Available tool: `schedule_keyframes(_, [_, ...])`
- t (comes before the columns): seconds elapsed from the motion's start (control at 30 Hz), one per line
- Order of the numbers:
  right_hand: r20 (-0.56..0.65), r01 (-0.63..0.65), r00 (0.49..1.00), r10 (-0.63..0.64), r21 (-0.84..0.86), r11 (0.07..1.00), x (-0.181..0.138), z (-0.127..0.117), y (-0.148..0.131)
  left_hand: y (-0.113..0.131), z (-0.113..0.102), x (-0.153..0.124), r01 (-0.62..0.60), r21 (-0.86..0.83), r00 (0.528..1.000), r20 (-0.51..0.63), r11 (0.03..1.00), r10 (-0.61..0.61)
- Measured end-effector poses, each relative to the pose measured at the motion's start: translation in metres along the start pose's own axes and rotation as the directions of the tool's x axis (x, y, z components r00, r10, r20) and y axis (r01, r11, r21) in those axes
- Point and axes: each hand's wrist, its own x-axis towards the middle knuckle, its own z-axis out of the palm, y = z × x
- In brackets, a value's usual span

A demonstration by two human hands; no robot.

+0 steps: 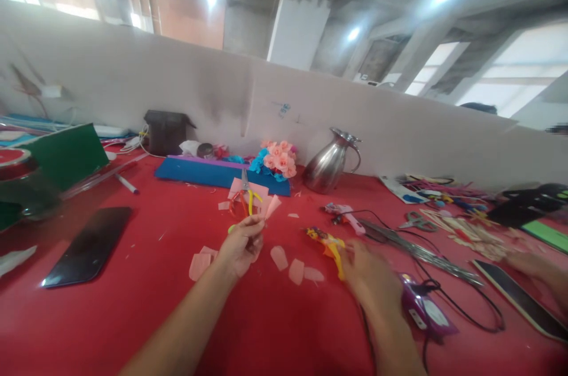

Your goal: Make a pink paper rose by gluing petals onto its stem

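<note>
My left hand (247,240) pinches a small pink paper piece (272,206), rolled like a flower bud, above the table. My right hand (370,272) is closed around the handle of a yellow glue gun (326,241), whose nozzle points left. Between my hands lie loose pink paper petals (296,271), and a few more are left of my left wrist. Just beyond my left hand rest pliers (245,192) with red and yellow handles, on flat pink paper (235,185).
A bunch of pink and blue paper flowers (279,160) and a steel jug (331,163) stand at the back. A phone (89,246) lies left. On the right are a pink glue gun (348,217), cables, wires (426,254), scissors (417,221) and another person's hand (535,266) beside a second phone (521,299).
</note>
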Motion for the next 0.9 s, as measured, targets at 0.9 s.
schedule_keyframes(0.9, [0.330, -0.245, 0.923, -0.199, 0.900, 0.360, -0.028, 0.058, -0.108, -0.007, -0.001, 0.004, -0.039, 0.096, 0.994, -0.100, 0.995, 0.049])
